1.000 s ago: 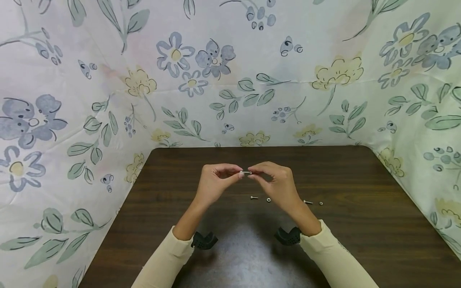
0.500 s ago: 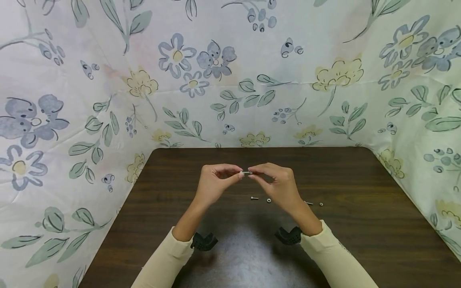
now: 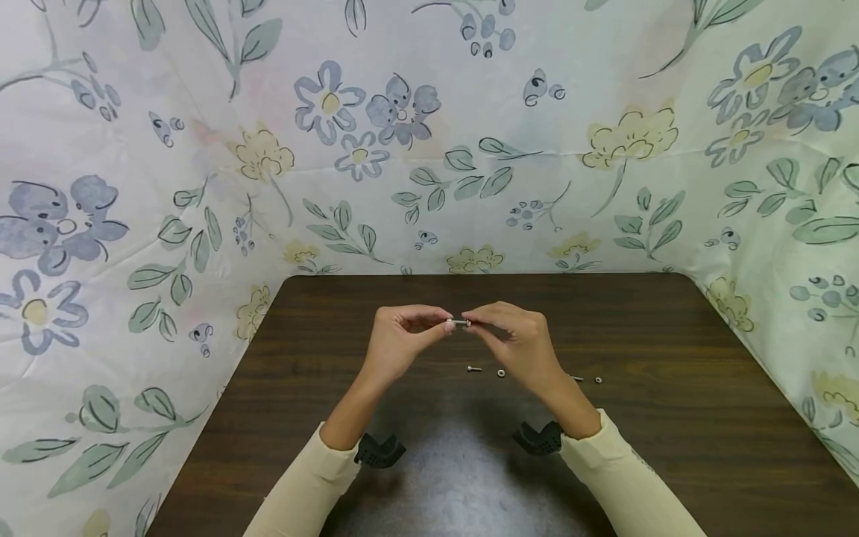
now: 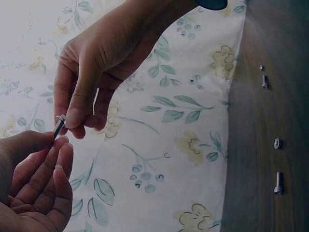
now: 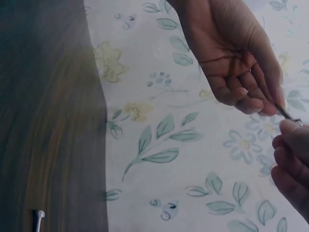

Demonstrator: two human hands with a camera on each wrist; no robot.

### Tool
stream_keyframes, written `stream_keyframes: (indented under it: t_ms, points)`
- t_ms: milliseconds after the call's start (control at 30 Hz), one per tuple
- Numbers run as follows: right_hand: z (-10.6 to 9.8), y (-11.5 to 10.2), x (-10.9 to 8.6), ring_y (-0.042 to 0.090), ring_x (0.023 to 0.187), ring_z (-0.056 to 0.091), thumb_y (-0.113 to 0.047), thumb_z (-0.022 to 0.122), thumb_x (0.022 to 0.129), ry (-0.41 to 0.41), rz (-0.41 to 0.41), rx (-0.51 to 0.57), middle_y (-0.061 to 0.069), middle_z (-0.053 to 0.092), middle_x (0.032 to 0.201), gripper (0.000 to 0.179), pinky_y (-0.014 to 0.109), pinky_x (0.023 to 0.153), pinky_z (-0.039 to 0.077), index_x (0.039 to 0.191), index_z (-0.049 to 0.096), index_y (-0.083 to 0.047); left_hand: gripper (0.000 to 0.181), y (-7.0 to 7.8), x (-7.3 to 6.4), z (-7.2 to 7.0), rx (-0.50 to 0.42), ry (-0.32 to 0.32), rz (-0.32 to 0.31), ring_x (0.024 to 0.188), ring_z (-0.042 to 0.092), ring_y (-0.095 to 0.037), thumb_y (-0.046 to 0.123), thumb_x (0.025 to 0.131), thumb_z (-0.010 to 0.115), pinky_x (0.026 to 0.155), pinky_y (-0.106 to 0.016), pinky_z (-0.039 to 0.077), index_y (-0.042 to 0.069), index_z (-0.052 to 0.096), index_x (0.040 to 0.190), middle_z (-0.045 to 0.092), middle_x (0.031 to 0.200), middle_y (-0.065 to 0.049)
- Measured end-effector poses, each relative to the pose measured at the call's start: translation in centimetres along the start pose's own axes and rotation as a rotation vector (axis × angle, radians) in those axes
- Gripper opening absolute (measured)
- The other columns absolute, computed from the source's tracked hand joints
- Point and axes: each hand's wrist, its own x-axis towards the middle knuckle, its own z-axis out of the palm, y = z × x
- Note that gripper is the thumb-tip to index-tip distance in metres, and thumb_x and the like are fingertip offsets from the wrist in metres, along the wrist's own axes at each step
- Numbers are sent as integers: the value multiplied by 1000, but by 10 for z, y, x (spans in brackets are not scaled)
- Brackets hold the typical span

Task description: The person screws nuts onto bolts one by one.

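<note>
A small silver bolt (image 3: pixel 459 321) is held level above the table, bridging both hands. My left hand (image 3: pixel 401 339) pinches its left end between thumb and fingertips. At the bolt's other end my right hand (image 3: pixel 513 344) pinches a wider silver piece that looks like a nut (image 4: pixel 61 118). The end inside the left fingertips is hidden. On the table below lie a loose bolt (image 3: pixel 474 369) and a nut (image 3: pixel 501 374). Another bolt (image 3: pixel 576 378), partly behind the right wrist, and a smaller nut (image 3: pixel 599 380) lie farther right.
The dark wooden table (image 3: pixel 302 388) meets a flower-printed cloth (image 3: pixel 429 209) at the back and both sides. Black wrist-worn devices, one on the left (image 3: pixel 380 451) and one on the right (image 3: pixel 537 439), sit below the hands.
Both hands stay in the same place with the bolt between them. The right fingertips shift very slightly at the nut end. The loose bolts and nuts have not moved.
</note>
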Motion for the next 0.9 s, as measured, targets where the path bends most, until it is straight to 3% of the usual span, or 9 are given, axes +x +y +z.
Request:
stream_keyframes:
  t_ms: [233,500,667,900]
  points:
    - [0,-1,-1,20,84,73,5,83,79,-5,4,6,6,77,94,25,21,73,56,103,79,-1,12,-1,-1,-1,-37,-11,27,74,72,-22,5,86,82,63,-25,58,-1,79,96,77,88,-11]
    - [0,-1,0,21,85,74,3,83,80,-16,-3,6,7,77,95,24,33,71,60,103,78,0,12,1,-1,-2,-37,-14,68,73,72,-25,12,86,83,61,-27,58,5,80,96,77,88,-8]
    - [-1,1,0,21,87,73,3,82,82,-40,-8,12,7,77,97,23,30,74,59,105,77,0,11,-1,-1,-3,-25,-23,67,72,71,-22,13,87,83,61,-27,58,6,80,95,77,87,-4]
    - [-1,2,-1,21,86,73,7,80,83,-63,-16,22,8,76,97,22,28,73,59,104,76,1,12,0,-1,-1,-22,-17,77,71,70,-21,10,86,83,60,-26,57,4,79,95,77,87,-7]
